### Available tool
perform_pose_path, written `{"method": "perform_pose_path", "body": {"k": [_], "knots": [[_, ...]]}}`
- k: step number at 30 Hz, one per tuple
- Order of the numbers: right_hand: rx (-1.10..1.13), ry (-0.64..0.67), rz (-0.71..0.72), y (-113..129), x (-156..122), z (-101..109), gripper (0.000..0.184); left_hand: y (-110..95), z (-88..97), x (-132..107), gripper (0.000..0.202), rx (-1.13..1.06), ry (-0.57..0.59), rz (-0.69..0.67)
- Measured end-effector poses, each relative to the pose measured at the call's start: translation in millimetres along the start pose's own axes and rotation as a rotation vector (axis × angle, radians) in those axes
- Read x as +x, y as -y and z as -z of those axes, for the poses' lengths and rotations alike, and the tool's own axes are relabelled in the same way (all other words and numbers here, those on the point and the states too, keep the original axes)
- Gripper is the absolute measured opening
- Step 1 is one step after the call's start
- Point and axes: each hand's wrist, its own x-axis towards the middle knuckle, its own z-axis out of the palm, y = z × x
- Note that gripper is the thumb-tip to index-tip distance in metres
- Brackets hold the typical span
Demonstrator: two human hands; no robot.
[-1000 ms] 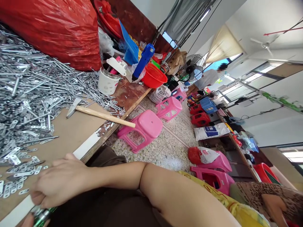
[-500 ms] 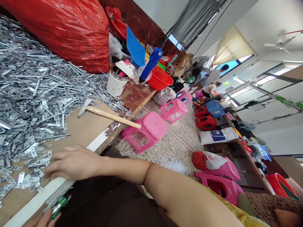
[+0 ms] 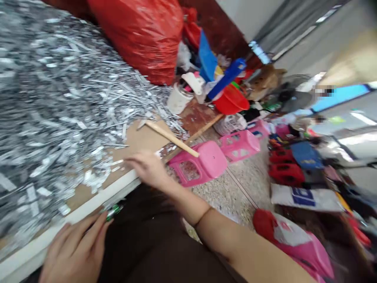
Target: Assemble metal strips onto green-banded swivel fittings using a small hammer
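Observation:
At the lower left, my left hand (image 3: 75,247) is closed on a small green and silver cylindrical piece (image 3: 113,212), below the white strip of the table's edge. My fingers cover part of that piece, so its kind is unclear. Smeared by motion, my right hand (image 3: 147,169) is over the white edge strip (image 3: 100,200), and whether it grips anything does not show. Close to its fingertips lie flat metal plates (image 3: 97,173) with small holes. A hammer (image 3: 173,138) with a wooden handle rests on brown cardboard (image 3: 134,143), its handle jutting past the table edge.
Heaped metal rods and plates (image 3: 64,90) cover the table's left side. Behind are a red plastic bag (image 3: 141,43), a white pot (image 3: 176,99) and a red basin (image 3: 231,100). Pink stools (image 3: 212,159) stand on the speckled floor (image 3: 235,188).
The view has swung, and everything appears shifted rightward and blurred. My right hand has pulled back from the plates toward the table edge. My left hand still holds the green and silver piece.

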Motion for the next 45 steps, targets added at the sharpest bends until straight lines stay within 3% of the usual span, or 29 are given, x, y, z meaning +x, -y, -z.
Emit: {"method": "perform_pose_path", "body": {"k": [2, 4, 10, 17, 22, 28, 32, 36, 38, 41, 45], "knots": [[0.097, -0.081, -0.077, -7.1, -10.8, 9.0, 0.018, -22.0, 4.4, 7.7, 0.041, 0.284, -0.034, -0.067], [0.171, -0.093, -0.118, -15.1, -19.7, 13.1, 0.014, -32.8, 5.3, 11.5, 0.036, 0.36, -0.025, -0.08], [0.203, -0.021, -0.08, -9.5, -32.8, 3.7, 0.012, -36.6, 6.9, 10.0, 0.022, 0.359, -0.009, -0.011], [0.096, 0.067, 0.027, 13.2, -1.6, -8.1, 0.011, -41.9, 7.7, 11.0, 0.017, 0.363, 0.004, 0.025], [0.059, 0.09, -0.096, 6.5, 15.7, -8.2, 0.008, -41.8, 6.7, 9.0, 0.016, 0.328, -0.013, 0.049], [0.035, 0.153, 0.001, 0.5, 6.3, -13.4, 0.007, -40.8, 6.7, 8.5, 0.017, 0.307, -0.01, 0.063], [0.079, 0.174, 0.002, -21.2, 2.6, -1.0, 0.007, -40.5, 6.7, 8.9, 0.018, 0.306, -0.013, 0.055], [0.039, 0.044, -0.075, -34.2, 9.3, 7.7, 0.008, -40.7, 6.8, 9.5, 0.019, 0.3, -0.009, 0.056], [0.065, 0.067, -0.031, -30.1, 14.4, 3.6, 0.007, -41.0, 6.8, 9.7, 0.019, 0.302, -0.008, 0.058], [0.095, 0.215, 0.052, -17.0, 19.7, -6.4, 0.008, -41.4, 6.1, 9.3, 0.018, 0.306, -0.015, 0.064], [0.153, 0.291, 0.035, 3.4, 11.9, -5.6, 0.014, -41.0, 4.8, 6.7, 0.016, 0.299, -0.033, 0.073]]}}
